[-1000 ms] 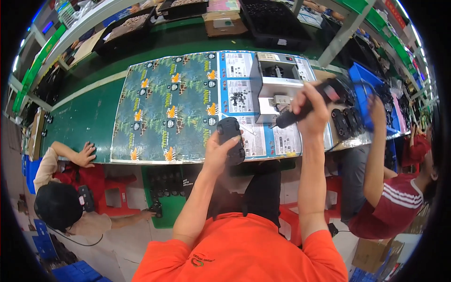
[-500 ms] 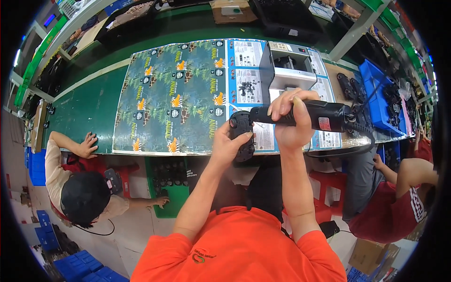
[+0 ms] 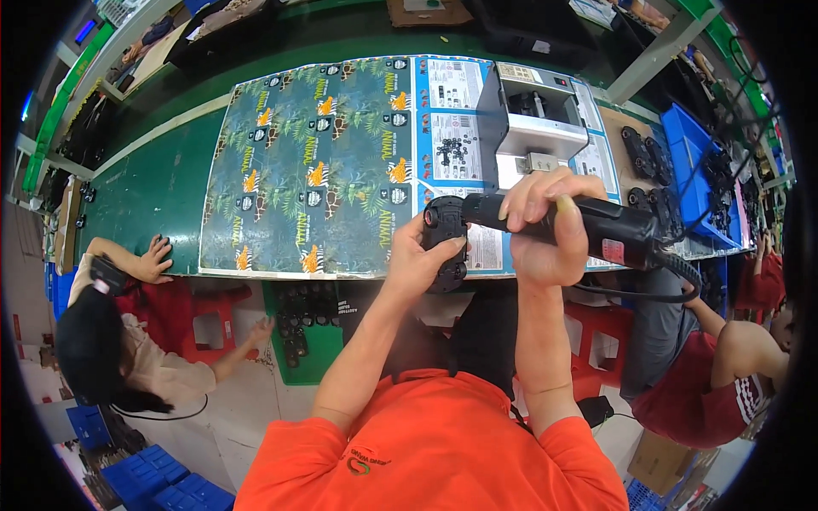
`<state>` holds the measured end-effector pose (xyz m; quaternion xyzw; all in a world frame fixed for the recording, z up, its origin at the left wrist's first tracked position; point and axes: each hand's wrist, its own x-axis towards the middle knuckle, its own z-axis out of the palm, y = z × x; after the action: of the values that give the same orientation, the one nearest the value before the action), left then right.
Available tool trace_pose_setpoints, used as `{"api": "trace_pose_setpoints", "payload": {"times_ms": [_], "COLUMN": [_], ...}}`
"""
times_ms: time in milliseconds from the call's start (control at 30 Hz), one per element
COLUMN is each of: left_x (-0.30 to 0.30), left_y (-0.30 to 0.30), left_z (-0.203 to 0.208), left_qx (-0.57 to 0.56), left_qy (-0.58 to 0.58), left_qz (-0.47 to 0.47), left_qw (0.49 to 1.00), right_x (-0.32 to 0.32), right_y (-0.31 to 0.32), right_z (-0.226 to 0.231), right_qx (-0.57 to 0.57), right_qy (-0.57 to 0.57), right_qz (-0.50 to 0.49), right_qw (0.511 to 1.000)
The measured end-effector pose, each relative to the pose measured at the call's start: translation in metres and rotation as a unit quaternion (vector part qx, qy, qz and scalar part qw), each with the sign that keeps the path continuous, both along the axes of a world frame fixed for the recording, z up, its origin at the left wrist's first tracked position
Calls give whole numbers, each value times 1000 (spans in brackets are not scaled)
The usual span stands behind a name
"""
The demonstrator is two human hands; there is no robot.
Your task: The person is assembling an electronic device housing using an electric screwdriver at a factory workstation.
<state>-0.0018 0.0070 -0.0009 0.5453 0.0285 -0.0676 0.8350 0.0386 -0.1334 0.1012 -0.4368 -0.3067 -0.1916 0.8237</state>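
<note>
My left hand (image 3: 413, 266) grips a black toy car chassis (image 3: 446, 228) upright at the table's front edge, thumb across its face. In my right hand (image 3: 552, 223) lies a black corded electric screwdriver (image 3: 618, 223), held nearly level with fingers wrapped over its barrel. Its tip end points left at the upper part of the chassis; whether the bit touches a screw is too small to tell. Just beyond my right hand stands a metal screw feeder (image 3: 545, 134). Small black parts (image 3: 453, 150) lie loose on the printed sheet to its left.
More black chassis (image 3: 645, 157) lie on cardboard at the right, beside a blue bin (image 3: 682, 162) of black parts. A green crate (image 3: 307, 368) with black parts is below the table edge. One co-worker (image 3: 153, 341) sits left, another (image 3: 694, 392) right. The screwdriver's cable (image 3: 690, 285) loops right.
The screwdriver and my right hand have shifted slightly right, the screwdriver's rear end lower. My left hand still holds the chassis. The left co-worker has leaned left, drawing one hand back from the green crate.
</note>
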Motion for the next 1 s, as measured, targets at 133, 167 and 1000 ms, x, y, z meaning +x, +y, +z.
{"api": "trace_pose_setpoints", "payload": {"times_ms": [133, 167, 1000], "left_x": [0, 0, -6], "left_y": [-2, 1, -5], "left_z": [0, -4, 2], "left_qx": [-13, 3, 33], "left_qy": [0, -10, -25], "left_qz": [16, 5, 8], "left_qw": [1000, 1000, 999], "right_x": [1, 2, -6], "right_y": [-2, -2, -20], "right_z": [0, -1, -6], "right_qx": [-12, -11, 31], "right_qy": [1, 3, 1], "right_qz": [-17, -9, 32], "right_qw": [1000, 1000, 999]}}
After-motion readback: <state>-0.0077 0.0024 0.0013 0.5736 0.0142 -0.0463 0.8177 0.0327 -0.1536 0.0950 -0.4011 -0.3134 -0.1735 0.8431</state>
